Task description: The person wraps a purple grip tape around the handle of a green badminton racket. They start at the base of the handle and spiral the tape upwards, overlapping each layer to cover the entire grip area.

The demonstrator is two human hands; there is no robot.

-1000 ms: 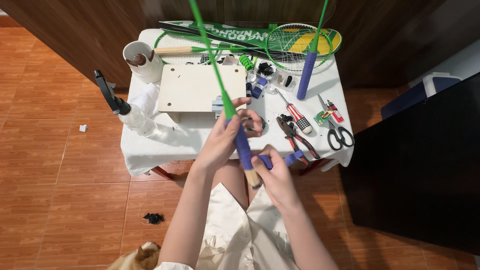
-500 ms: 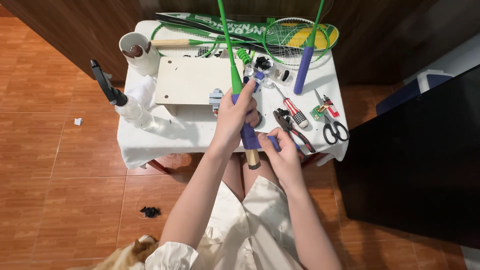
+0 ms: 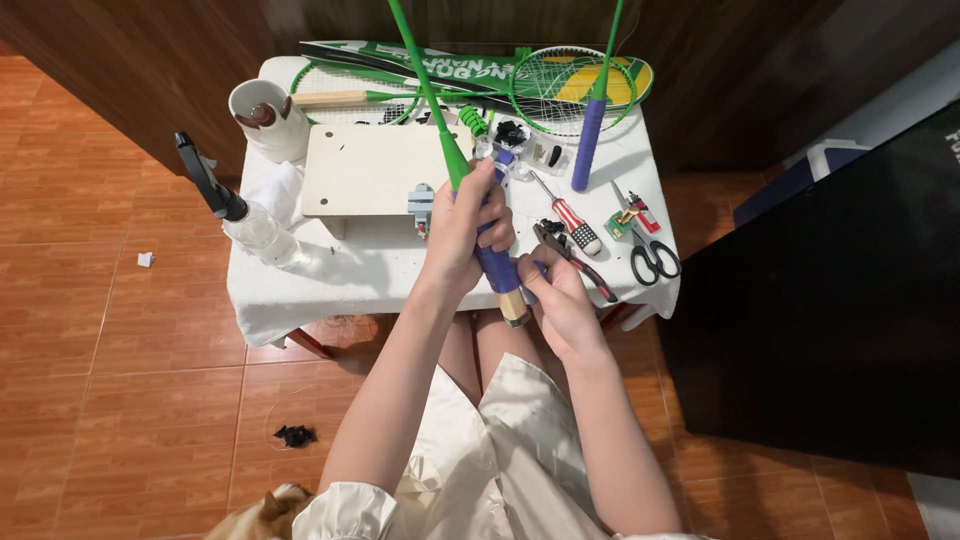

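Observation:
My left hand (image 3: 468, 228) grips the purple-wrapped handle (image 3: 497, 268) of a green badminton racket, whose green shaft (image 3: 422, 85) runs up and out of the top of the view. The bare wooden butt end of the handle shows below my fingers. My right hand (image 3: 556, 300) sits just right of the handle's lower part, its fingers pinching a purple grip tape strip (image 3: 531, 295) against the handle.
A small table with a white cloth (image 3: 330, 275) holds a wooden block (image 3: 372, 170), a white tape roll (image 3: 268, 118), a spray bottle (image 3: 235, 215), a screwdriver (image 3: 565, 212), pliers (image 3: 570, 258), scissors (image 3: 652, 257) and more rackets (image 3: 560, 85). A dark panel (image 3: 840, 300) stands at right. Tiled floor surrounds.
The racket handle and both hands have shifted slightly; my left hand has slid higher on the grip and my right hand has moved along the handle's lower end with the tape.

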